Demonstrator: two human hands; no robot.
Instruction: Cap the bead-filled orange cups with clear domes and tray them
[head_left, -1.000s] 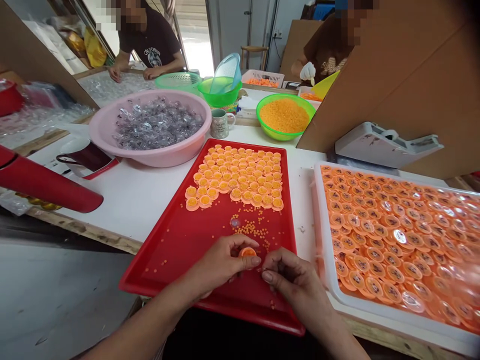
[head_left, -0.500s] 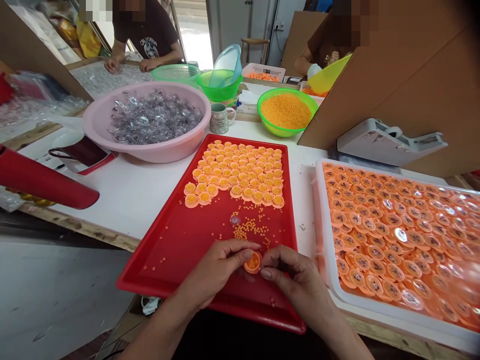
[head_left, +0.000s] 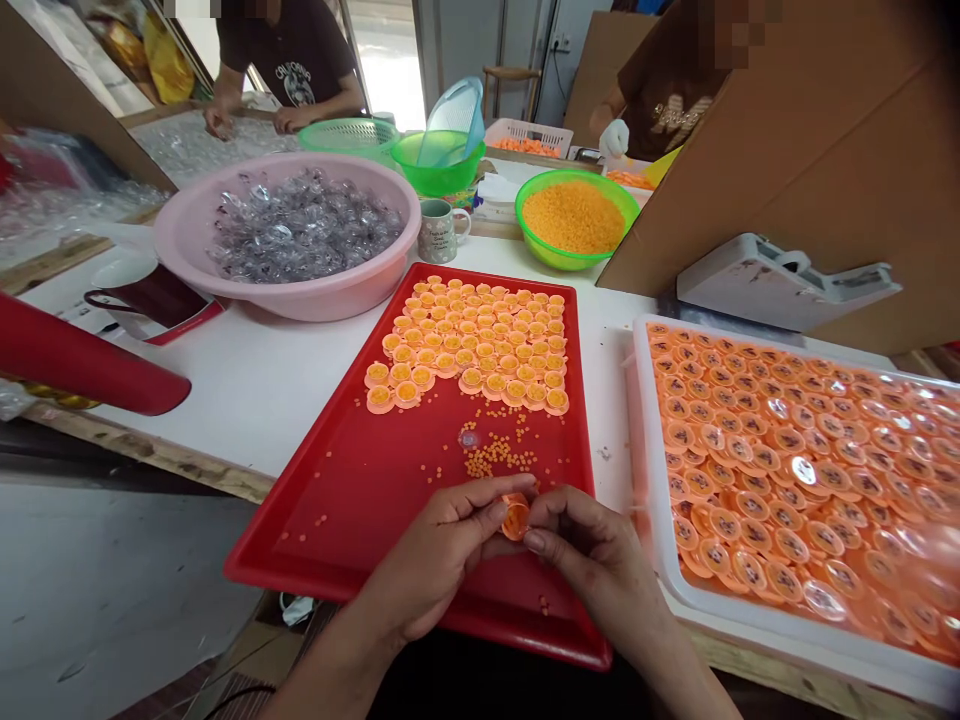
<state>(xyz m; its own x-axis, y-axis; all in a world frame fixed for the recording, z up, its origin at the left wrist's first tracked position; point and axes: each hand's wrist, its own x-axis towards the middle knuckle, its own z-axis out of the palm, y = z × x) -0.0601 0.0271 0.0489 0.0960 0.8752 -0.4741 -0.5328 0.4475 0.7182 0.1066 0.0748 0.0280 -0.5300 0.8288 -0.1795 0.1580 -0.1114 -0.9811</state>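
Between my two hands, over the near part of the red tray, is a small orange plastic cup, tilted. My left hand pinches its left side between thumb and fingers. On its right side, my right hand grips the rim with thumb and index finger. Rows of small orange cups with yellow bits inside fill the far half of the tray. Loose yellow pellets lie scattered just beyond my hands, beside a small clear plastic piece.
At right stands a white bin of finished-looking orange cups. Behind the tray are a pink basin of clear plastic pieces, a mug and a green bowl of yellow pellets. Two people work across the table.
The orange cup has tipped in my fingers and moved slightly right, its opening less visible. My left hand has shifted a little right. The co-worker's yellow container at right has lowered.
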